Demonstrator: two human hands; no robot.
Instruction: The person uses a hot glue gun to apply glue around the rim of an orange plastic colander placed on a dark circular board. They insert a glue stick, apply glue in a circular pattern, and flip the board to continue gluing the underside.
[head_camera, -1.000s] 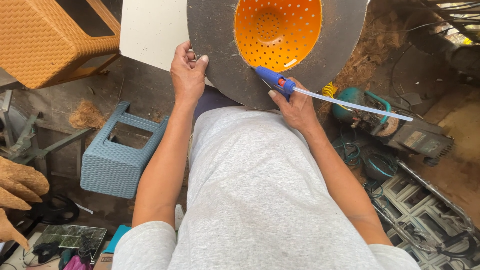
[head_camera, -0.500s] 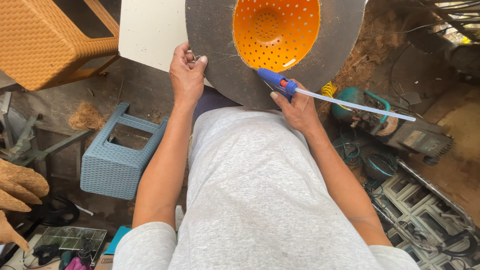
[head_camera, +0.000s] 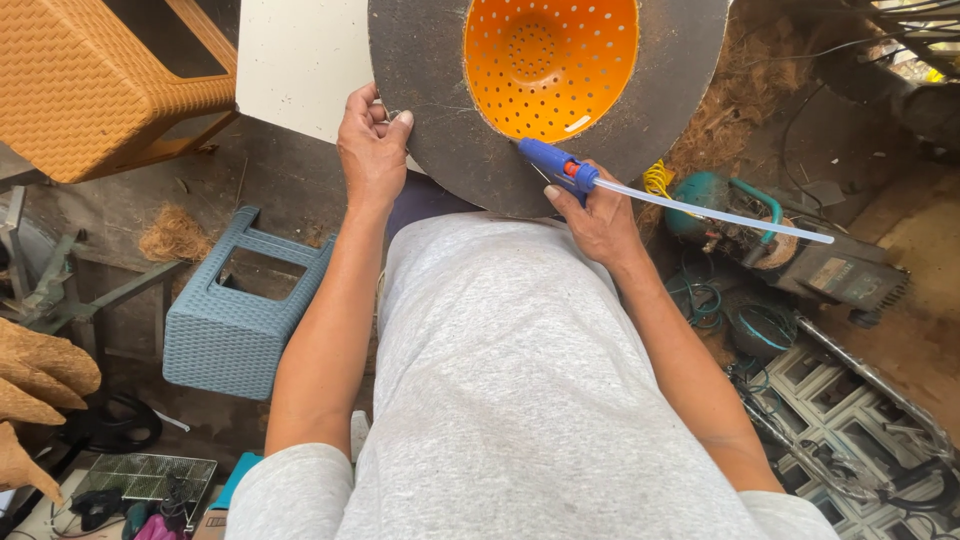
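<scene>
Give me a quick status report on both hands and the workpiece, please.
Left hand grips the dark round board at its edge. Right hand holds the blue glue gun, nozzle at the orange colander rim. Nothing in the way.

Counted: two hands, left (head_camera: 372, 150) and right (head_camera: 598, 215); one blue glue gun (head_camera: 556, 165); one orange colander (head_camera: 550, 62); one round grey disc (head_camera: 430, 120); two woven stools, blue (head_camera: 235, 315) and orange (head_camera: 95, 85).

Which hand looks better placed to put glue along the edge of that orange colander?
Probably the right hand: it holds the blue glue gun with its nozzle near the colander rim. The left hand grips the round board.
</scene>
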